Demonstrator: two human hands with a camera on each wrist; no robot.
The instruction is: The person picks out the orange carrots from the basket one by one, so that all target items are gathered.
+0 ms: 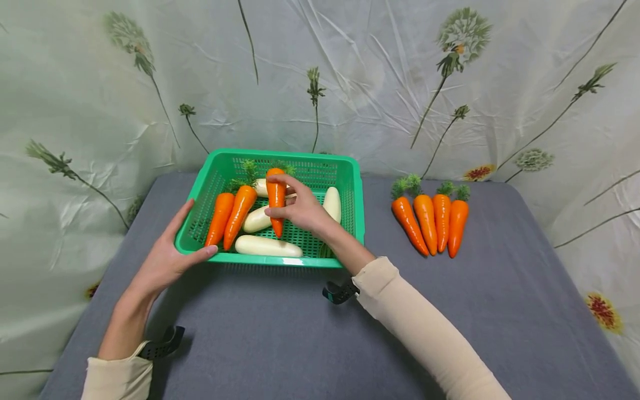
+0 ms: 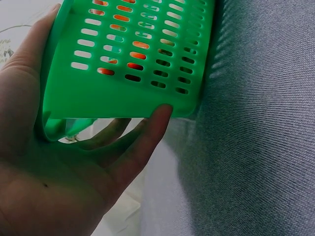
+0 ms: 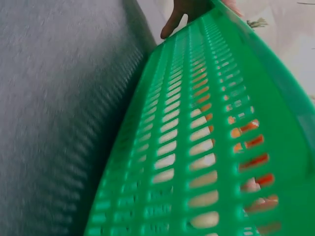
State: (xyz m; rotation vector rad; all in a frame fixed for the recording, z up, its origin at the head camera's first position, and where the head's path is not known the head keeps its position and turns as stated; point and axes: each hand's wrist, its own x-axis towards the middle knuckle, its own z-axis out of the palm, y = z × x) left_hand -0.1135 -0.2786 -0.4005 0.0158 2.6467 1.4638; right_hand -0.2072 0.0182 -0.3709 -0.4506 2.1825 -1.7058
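A green plastic basket (image 1: 290, 262) stands on the table, its slotted wall (image 2: 98, 96) close up in the left wrist view. At its front left corner my left hand (image 1: 167, 255) grips it, thumb over the rim and fingers against the outside. Inside the basket, my right hand (image 1: 305, 210) pinches an orange carrot (image 1: 275, 194), tip pointing down, between thumb and fingers. Two more carrots (image 1: 240, 216) lie at the basket's left side. Several long white vegetables, like white radishes (image 1: 269, 246), lie around the held carrot. The basket wall (image 3: 162, 123) hides my right fingers in the right wrist view.
To the right of the basket, several carrots (image 1: 425, 222) lie side by side with green tops pointing away. A grey cloth (image 1: 280, 333) covers the table. A curtain with printed flowers (image 1: 350, 72) hangs right behind the table.
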